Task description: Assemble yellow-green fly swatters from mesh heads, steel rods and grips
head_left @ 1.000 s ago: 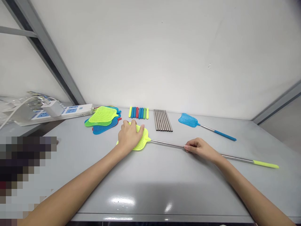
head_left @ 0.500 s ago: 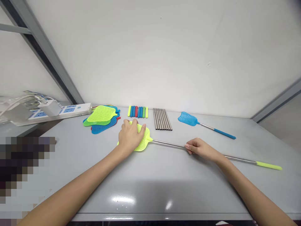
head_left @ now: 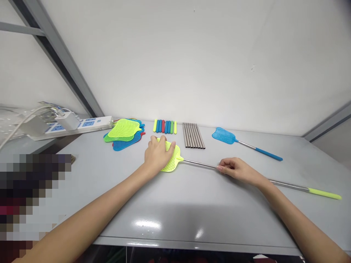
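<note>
A yellow-green fly swatter with a long metal telescopic rod and a yellow-green handle lies across the grey table. My left hand rests over the perforated swatter head, fingers bent around it and covering its left part. Thumb and fingertips of my right hand pinch the rod partway along. Beyond the right hand, part of the rod is hidden behind my wrist. Farther back on the right lies a blue fly swatter with a short rod and blue handle, touched by neither hand.
Loose swatter heads in several colours are piled at the back left. Coloured handles and metal rods lie in rows along the back wall. A white power strip with plugs and cables stands at the left.
The camera view has shifted, so everything sits a little farther right. My right hand has slid slightly nearer the swatter head, its other fingers more curled. My left hand stays on the head.
</note>
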Demonstrator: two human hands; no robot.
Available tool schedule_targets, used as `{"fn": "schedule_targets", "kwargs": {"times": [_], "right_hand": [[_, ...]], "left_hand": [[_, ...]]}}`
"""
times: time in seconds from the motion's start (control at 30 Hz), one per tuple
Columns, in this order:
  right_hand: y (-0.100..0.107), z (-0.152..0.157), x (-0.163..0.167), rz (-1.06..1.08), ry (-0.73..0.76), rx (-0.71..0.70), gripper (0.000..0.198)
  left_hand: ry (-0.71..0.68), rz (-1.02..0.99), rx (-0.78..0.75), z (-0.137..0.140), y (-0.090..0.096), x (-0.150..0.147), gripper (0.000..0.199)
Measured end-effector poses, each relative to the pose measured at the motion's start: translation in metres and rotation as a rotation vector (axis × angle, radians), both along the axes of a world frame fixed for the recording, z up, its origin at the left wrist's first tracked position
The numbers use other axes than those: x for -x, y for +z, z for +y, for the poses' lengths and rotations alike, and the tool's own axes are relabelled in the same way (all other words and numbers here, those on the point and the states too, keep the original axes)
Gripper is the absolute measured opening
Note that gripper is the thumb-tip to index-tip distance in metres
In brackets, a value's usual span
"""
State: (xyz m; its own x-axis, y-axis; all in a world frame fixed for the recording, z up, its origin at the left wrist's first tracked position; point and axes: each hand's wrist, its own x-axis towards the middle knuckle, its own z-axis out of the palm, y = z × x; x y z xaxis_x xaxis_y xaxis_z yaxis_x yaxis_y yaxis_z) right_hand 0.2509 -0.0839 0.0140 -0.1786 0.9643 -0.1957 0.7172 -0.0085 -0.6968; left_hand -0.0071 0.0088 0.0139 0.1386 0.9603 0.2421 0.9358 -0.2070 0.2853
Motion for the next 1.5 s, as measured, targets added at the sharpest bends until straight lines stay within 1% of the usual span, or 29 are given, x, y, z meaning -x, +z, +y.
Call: {"fn": "schedule_targets", "kwargs": {"times": [0.23,0.47,0.63,0.77,0.9,0.93,1.07,1.2,1.27,1.4,1.5], "right_hand": [[-0.001,0.0,0.001,-0.001,-0.021,0.008,0.037],[-0.001,0.0,0.004,0.036,-0.066,-0.034,0.037],[-0.003,-0.001,0.007,-0.001,-0.102,-0.051,0.039],[-0.003,-0.002,0.007,-0.037,-0.081,-0.081,0.038],[-0.001,-0.004,0.008,-0.083,-0.043,-0.089,0.035],[0.0,-0.005,0.009,-0.095,-0.032,-0.095,0.035],[0.0,-0.007,0.013,-0.112,0.01,-0.087,0.034],[0.0,-0.008,0.015,-0.116,0.02,-0.094,0.035],[0.0,-0.008,0.014,-0.115,0.021,-0.09,0.035],[0.001,-0.009,0.013,-0.137,0.026,-0.099,0.035],[0.002,-0.009,0.014,-0.158,0.03,-0.115,0.037]], "left_hand": [[-0.014,-0.011,0.018,0.0,0.0,0.0,0.046],[-0.029,-0.006,0.034,0.0,-0.004,0.0,0.046],[-0.035,-0.013,0.033,0.001,-0.004,0.001,0.046],[-0.021,-0.031,0.044,0.001,-0.002,-0.001,0.045],[0.0,-0.095,0.065,-0.002,-0.005,0.002,0.042],[-0.011,-0.118,0.081,-0.003,-0.007,0.005,0.041],[-0.164,-0.203,0.087,-0.011,-0.012,0.024,0.037],[-0.226,-0.269,0.02,-0.016,-0.016,0.038,0.034],[-0.258,-0.297,0.017,-0.016,-0.017,0.043,0.033],[-0.381,-0.348,0.133,-0.012,-0.016,0.052,0.036],[-0.41,-0.419,0.22,-0.01,-0.014,0.056,0.037]]}}
